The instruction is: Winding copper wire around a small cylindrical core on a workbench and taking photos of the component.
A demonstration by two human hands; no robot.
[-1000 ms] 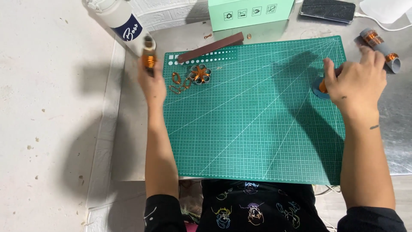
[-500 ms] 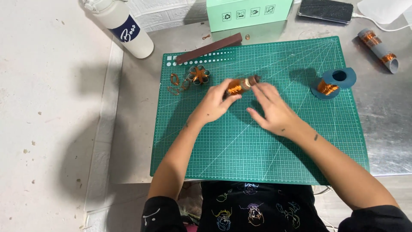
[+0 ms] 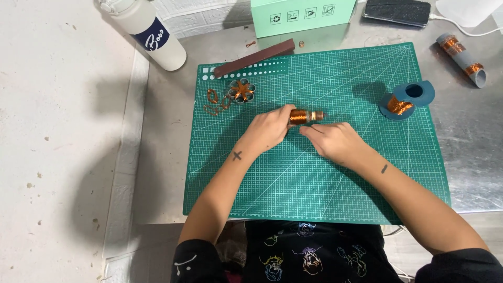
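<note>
Both hands came in from the mat's edges and now meet mid-mat. Left hand (image 3: 270,131) pinches a small copper wire spool (image 3: 303,116) lying sideways just above its fingers; right hand (image 3: 332,141) rests loosely curled right beside it (holding nothing I can see). Blue reel (image 3: 408,98) sits well off past the right hand on the green cutting mat (image 3: 293,188).

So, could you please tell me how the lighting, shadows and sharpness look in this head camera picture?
In the head view the light is bright and even. Soft shadows of the arms fall leftward onto the pale floor and across the green cutting mat. The bare metal table shows a dull sheen, no harsh glare. The left hand, right hand and copper-wound spool look sharp, with no motion blur.
</note>
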